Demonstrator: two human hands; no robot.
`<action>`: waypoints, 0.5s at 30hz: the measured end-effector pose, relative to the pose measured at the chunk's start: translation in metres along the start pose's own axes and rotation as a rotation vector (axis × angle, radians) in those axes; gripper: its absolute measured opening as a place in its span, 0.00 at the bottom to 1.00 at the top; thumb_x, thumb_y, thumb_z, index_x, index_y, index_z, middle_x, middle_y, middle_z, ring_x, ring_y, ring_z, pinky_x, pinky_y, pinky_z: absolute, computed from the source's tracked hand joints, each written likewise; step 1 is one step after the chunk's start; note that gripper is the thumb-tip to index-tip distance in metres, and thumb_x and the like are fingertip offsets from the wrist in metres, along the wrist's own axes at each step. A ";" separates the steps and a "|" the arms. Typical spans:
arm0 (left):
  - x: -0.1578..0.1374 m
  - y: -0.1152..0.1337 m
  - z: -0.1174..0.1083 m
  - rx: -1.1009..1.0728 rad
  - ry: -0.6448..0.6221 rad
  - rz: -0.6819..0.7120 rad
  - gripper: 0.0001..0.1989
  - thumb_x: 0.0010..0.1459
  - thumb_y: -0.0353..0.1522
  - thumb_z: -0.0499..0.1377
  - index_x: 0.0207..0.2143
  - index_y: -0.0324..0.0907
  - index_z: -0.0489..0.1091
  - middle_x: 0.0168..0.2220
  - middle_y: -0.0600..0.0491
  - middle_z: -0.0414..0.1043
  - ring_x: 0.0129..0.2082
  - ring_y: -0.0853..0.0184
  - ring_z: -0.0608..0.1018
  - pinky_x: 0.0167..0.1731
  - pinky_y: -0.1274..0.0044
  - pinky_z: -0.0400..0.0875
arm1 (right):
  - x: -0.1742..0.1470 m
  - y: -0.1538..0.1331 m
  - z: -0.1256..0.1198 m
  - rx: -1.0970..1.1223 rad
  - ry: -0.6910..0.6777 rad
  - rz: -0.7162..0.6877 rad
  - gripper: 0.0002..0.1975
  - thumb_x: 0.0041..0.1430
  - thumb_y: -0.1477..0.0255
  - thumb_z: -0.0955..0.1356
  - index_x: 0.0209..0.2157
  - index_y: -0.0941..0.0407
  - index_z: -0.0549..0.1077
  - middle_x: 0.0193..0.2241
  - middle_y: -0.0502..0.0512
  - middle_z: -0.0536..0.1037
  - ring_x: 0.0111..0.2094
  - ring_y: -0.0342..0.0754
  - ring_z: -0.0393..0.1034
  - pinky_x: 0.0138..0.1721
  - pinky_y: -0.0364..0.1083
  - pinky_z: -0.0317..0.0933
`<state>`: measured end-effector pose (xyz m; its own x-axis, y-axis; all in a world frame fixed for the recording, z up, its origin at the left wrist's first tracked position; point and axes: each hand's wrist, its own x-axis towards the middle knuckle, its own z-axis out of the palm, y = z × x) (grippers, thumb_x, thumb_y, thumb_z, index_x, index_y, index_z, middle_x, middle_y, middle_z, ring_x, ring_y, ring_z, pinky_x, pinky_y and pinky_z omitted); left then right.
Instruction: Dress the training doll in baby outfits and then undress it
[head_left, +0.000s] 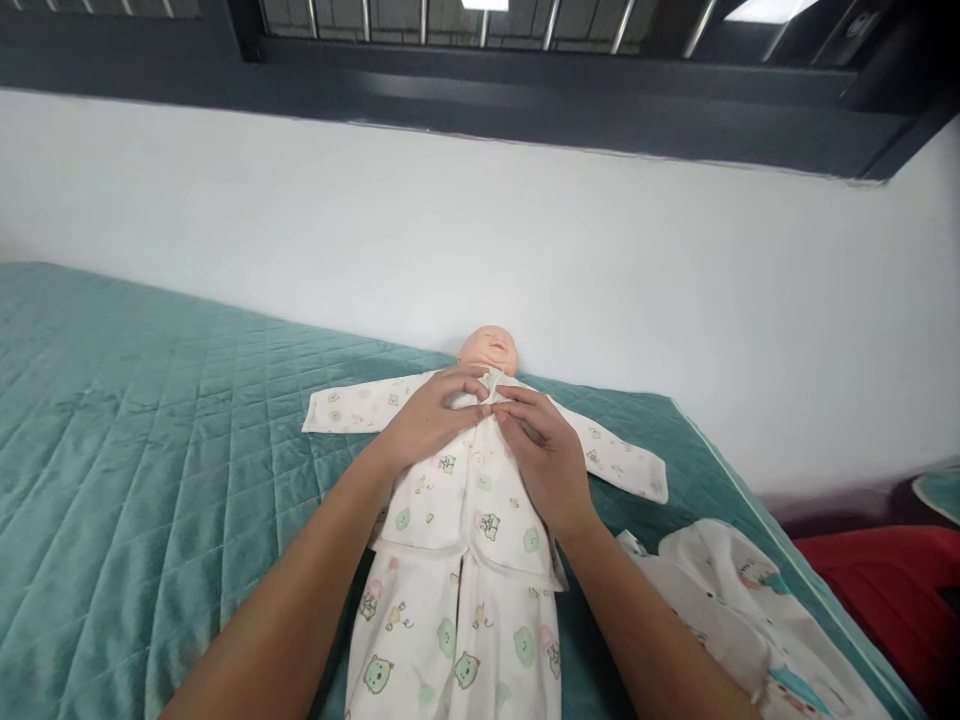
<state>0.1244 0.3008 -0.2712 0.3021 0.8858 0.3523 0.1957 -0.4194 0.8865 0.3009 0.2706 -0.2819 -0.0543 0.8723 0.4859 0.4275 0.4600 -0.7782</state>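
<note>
A baby doll (487,347) lies on its back, its head close to the wall. It wears a white printed jacket (439,510) with long sleeves spread to both sides, and matching trousers (420,640). At the jacket's neckline my left hand (442,412) pinches the front edge between thumb and fingers. My right hand (541,440) pinches the cloth just beside it, the fingertips of both hands nearly touching. A button (478,458) shows on the front below them. Whatever small fastening lies between the fingertips is hidden.
Green quilted bedding (187,430) spreads under the doll. Another white printed garment (739,590) lies crumpled at the right. Beyond the bed's right edge is a red object (889,590). A white wall (465,230) rises behind, with a dark frame (525,100) above it.
</note>
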 end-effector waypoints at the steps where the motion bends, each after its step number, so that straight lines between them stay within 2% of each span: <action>1: 0.000 0.000 0.001 0.019 0.011 0.006 0.04 0.57 0.36 0.61 0.33 0.46 0.72 0.60 0.53 0.66 0.64 0.59 0.63 0.64 0.65 0.55 | 0.000 0.000 0.000 0.002 0.008 0.002 0.08 0.62 0.69 0.66 0.37 0.49 0.79 0.51 0.52 0.74 0.54 0.52 0.68 0.57 0.54 0.60; 8: 0.000 0.008 0.012 0.217 0.116 0.090 0.02 0.57 0.33 0.59 0.31 0.45 0.70 0.56 0.52 0.71 0.58 0.59 0.69 0.60 0.65 0.60 | 0.000 0.001 0.001 0.033 0.038 -0.009 0.04 0.61 0.69 0.67 0.36 0.51 0.74 0.50 0.53 0.75 0.54 0.52 0.67 0.59 0.54 0.57; 15: -0.004 0.009 0.014 0.205 0.090 0.186 0.06 0.61 0.33 0.55 0.33 0.45 0.71 0.54 0.53 0.72 0.57 0.62 0.70 0.57 0.69 0.63 | -0.002 0.003 0.000 0.042 -0.008 -0.019 0.06 0.61 0.66 0.67 0.39 0.52 0.71 0.53 0.53 0.73 0.57 0.51 0.65 0.61 0.55 0.54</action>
<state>0.1382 0.2904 -0.2690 0.2685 0.8001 0.5364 0.3317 -0.5995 0.7284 0.3022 0.2701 -0.2852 -0.0692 0.8646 0.4977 0.3877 0.4830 -0.7851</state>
